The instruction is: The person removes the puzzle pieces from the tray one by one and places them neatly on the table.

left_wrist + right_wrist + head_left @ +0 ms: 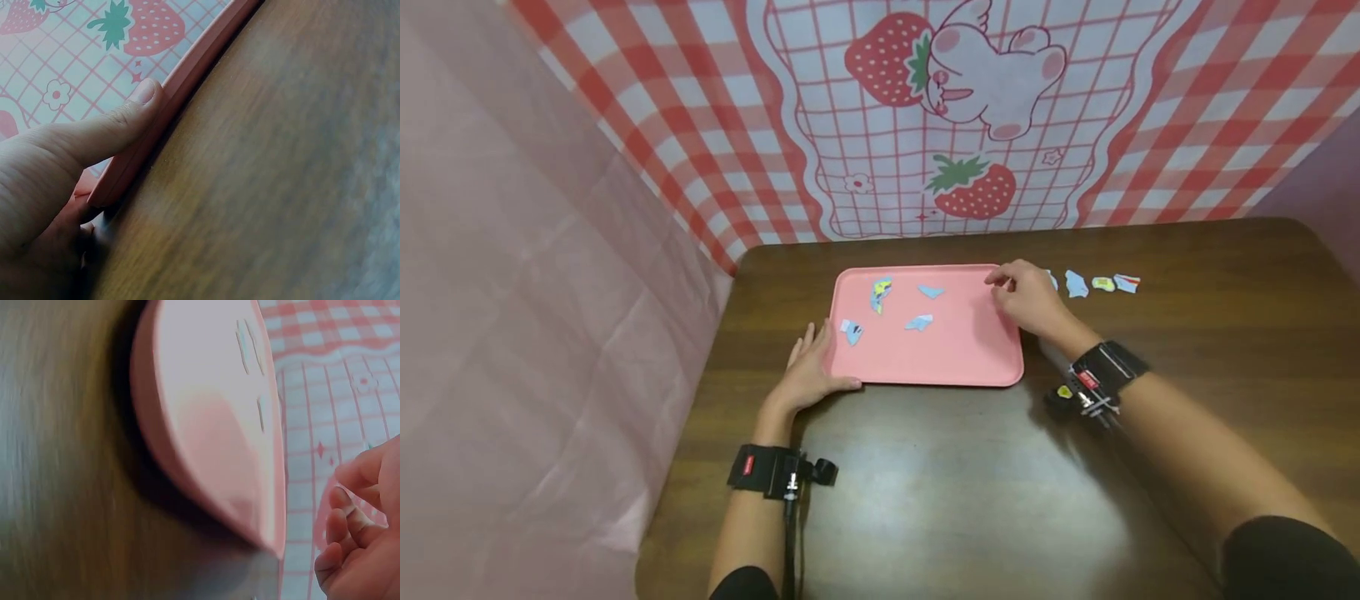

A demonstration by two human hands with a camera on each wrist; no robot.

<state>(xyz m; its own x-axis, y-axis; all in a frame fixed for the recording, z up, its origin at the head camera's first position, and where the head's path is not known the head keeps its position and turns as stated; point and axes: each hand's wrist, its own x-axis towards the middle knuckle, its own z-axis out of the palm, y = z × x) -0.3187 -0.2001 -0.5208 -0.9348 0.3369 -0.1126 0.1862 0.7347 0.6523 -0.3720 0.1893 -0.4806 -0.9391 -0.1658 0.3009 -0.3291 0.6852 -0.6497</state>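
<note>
A pink tray [955,358] lies on the wooden table, with several irregular light-blue paper pieces on it. One piece with yellow [881,292] is at the back left, and a blue-and-white piece [919,322] is near the middle. My left hand [805,375] is at the tray's front left corner, its thumb [128,119] against the pink rim and its fingers stretched along the left side. Over the tray's back right corner hovers my right hand [1026,296], fingers loosely bent. In the right wrist view, nothing shows between those fingers [340,528].
Right of the tray a row of more pieces lies on the table [1225,333], among them a pale blue piece [1076,283], a yellow piece [1103,284] and a red-striped piece [1127,283]. A checked strawberry cloth [880,142] hangs behind, and a pale curtain [550,292] at left.
</note>
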